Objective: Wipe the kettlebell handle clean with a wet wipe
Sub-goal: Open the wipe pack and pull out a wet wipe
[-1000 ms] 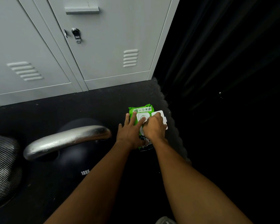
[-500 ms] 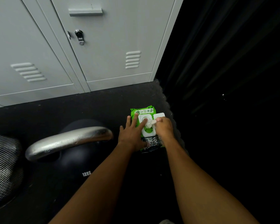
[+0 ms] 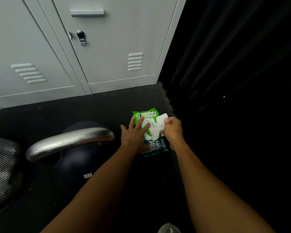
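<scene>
The right grip [image 3: 172, 130] pinches a thin white wet wipe [image 3: 154, 133], half drawn from the green-and-black soft plastic wipe pack [image 3: 156, 146]. The left grip [image 3: 134, 135] lies flat with fingers spread, pressing the pack to the black rubber floor [image 3: 91, 111]. The wipe looks limp, damp and light, and could tear, so a bunched corner is the best hold. Left of the left grip stands the dark round kettlebell [image 3: 77, 167]. Its curved polished steel handle [image 3: 69, 142] looks stiff and smooth, probably slippery once wet.
</scene>
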`<state>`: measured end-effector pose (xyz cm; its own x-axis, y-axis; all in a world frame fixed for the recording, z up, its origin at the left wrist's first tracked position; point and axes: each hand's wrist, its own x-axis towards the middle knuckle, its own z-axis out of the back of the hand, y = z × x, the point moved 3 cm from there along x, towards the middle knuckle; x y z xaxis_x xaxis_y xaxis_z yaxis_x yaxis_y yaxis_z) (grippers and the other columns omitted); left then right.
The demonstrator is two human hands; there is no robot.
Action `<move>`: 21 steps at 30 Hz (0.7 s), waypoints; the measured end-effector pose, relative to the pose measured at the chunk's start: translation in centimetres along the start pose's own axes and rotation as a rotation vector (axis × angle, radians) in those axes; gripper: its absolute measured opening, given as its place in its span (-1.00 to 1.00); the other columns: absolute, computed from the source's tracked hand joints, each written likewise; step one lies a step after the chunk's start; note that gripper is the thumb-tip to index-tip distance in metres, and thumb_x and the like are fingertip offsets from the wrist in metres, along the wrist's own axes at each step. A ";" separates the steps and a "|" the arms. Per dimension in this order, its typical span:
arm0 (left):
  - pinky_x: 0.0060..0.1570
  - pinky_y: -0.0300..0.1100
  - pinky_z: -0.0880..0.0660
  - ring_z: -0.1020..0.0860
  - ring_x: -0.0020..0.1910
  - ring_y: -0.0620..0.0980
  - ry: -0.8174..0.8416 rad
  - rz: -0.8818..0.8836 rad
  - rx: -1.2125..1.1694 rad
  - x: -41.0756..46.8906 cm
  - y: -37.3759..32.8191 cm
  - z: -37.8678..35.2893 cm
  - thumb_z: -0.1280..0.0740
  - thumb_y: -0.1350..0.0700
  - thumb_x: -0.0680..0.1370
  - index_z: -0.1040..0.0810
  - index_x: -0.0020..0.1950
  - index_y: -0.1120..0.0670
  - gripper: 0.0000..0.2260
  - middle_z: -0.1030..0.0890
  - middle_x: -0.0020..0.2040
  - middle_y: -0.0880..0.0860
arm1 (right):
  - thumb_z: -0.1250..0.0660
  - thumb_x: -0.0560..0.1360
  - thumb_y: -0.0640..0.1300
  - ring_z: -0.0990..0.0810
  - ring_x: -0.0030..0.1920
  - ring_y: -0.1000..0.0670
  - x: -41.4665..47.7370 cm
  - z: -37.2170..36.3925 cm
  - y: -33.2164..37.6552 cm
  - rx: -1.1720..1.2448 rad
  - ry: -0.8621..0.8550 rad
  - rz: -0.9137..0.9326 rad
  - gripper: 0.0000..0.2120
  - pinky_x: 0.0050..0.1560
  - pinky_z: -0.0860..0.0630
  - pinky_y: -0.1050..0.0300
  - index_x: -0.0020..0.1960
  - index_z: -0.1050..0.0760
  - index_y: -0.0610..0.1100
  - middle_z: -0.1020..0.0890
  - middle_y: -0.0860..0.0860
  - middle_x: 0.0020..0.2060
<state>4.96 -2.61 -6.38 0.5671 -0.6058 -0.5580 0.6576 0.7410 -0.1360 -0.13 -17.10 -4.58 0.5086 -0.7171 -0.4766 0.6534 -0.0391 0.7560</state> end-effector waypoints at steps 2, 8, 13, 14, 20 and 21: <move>0.45 0.42 -0.03 0.30 0.58 0.21 0.010 0.001 -0.004 0.0 0.0 0.0 -0.27 -0.45 0.44 0.25 0.61 -0.20 -0.04 0.37 0.60 -0.02 | -0.21 0.60 -0.18 -0.65 -0.07 -0.11 -0.2 0.6 0.1 0.040 0.019 -0.008 -0.81 0.05 -0.63 -0.20 -0.18 -0.48 -0.04 -0.64 -0.08 -0.11; 0.44 0.42 -0.04 0.28 0.59 0.21 0.004 0.011 0.006 0.0 0.1 0.0 -0.26 -0.47 0.43 0.25 0.60 -0.20 -0.04 0.35 0.61 -0.03 | -0.14 0.65 -0.26 -0.58 -0.10 -0.04 -1.5 2.5 0.3 0.318 0.103 -0.104 -0.81 -0.11 -0.61 0.00 -0.07 -0.48 -0.14 -0.57 -0.07 -0.09; 0.44 0.43 -0.03 0.29 0.59 0.21 0.018 0.019 0.016 0.1 0.1 0.0 -0.25 -0.47 0.43 0.25 0.61 -0.21 -0.04 0.34 0.61 -0.03 | -0.12 0.61 -0.27 -0.61 -0.11 -0.11 -2.2 4.2 0.1 0.654 0.224 -0.298 -0.83 -0.16 -0.56 -0.03 -0.04 -0.46 -0.14 -0.62 -0.12 -0.10; 0.44 0.43 -0.02 0.29 0.59 0.21 0.022 0.020 0.016 0.1 0.1 0.0 -0.25 -0.47 0.43 0.25 0.61 -0.21 -0.05 0.34 0.61 -0.03 | -0.11 0.62 -0.26 -0.61 -0.14 -0.10 -2.3 4.5 0.1 0.720 0.245 -0.333 -0.84 -0.21 -0.57 -0.01 -0.03 -0.46 -0.16 -0.62 -0.13 -0.13; 0.44 0.45 0.01 0.31 0.58 0.21 0.045 0.020 -0.013 0.2 0.1 0.1 -0.28 -0.46 0.43 0.25 0.61 -0.21 -0.04 0.34 0.61 -0.02 | 0.00 0.62 -0.23 -0.24 -0.66 0.12 -2.4 5.8 -1.4 0.301 0.577 -0.605 -0.75 -0.75 -0.12 0.36 -0.14 -0.39 -0.21 -0.37 -0.05 -0.50; 0.44 0.46 0.02 0.31 0.58 0.22 0.052 0.021 -0.016 0.2 0.1 0.1 -0.28 -0.45 0.43 0.24 0.61 -0.20 -0.03 0.34 0.61 -0.02 | 0.03 0.62 -0.21 -0.21 -0.68 0.13 -2.6 5.8 -1.8 0.099 0.685 -0.676 -0.72 -0.76 -0.11 0.36 -0.17 -0.38 -0.23 -0.32 -0.04 -0.52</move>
<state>5.21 -2.68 -6.38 0.5538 -0.5742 -0.6029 0.6377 0.7581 -0.1362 -5.91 -19.17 -2.10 0.2793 0.0384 -0.9594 0.8936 -0.3759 0.2451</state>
